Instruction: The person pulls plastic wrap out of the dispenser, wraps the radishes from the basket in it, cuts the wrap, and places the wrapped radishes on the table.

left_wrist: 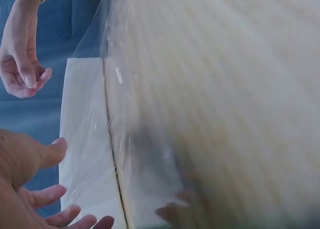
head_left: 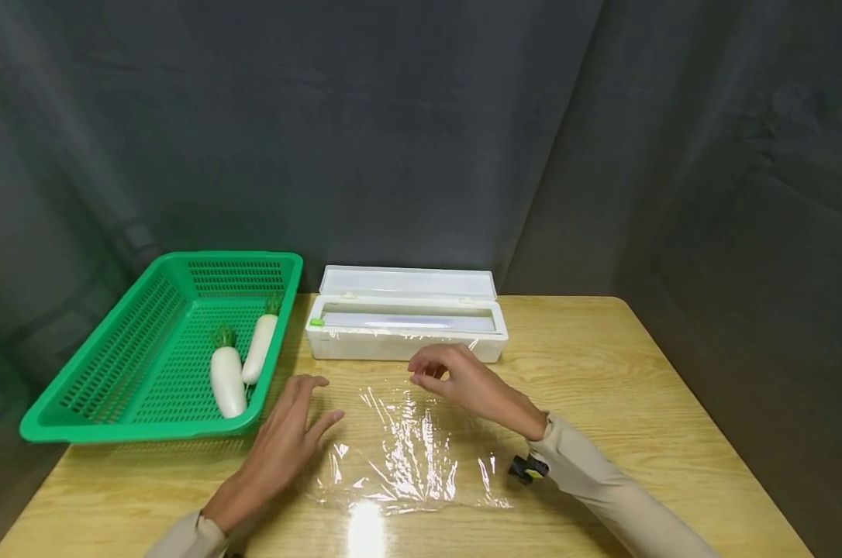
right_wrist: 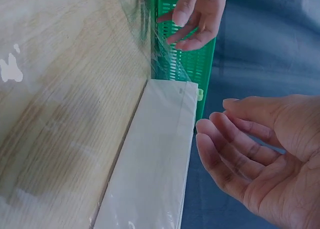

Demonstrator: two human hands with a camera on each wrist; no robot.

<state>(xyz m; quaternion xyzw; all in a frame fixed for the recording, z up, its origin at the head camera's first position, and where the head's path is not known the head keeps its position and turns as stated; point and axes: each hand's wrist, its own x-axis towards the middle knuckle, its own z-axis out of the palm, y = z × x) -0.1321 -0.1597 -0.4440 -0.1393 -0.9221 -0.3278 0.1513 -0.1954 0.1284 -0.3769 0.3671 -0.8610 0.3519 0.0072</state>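
Note:
A sheet of cling film [head_left: 414,457] lies spread over the wooden table, wrinkled and shiny, reaching up to the white dispenser box [head_left: 407,349]. The box's clear lid [head_left: 407,284] stands raised, and a pale roll [head_left: 407,321] shows inside. My left hand [head_left: 281,438] hovers by the film's left side, thumb and fingers spread and holding nothing. Near the box's front, toward its right end, is my right hand [head_left: 466,384]. In the right wrist view the fingers of that right hand [right_wrist: 270,159] are loosely bent, with nothing between thumb and fingertips.
At the left stands a green plastic basket [head_left: 152,431] holding two white radishes [head_left: 227,380] with short green stems. A small green piece [head_left: 316,322] sits at the box's left end. Dark curtains [head_left: 393,139] hang behind the table and along its sides.

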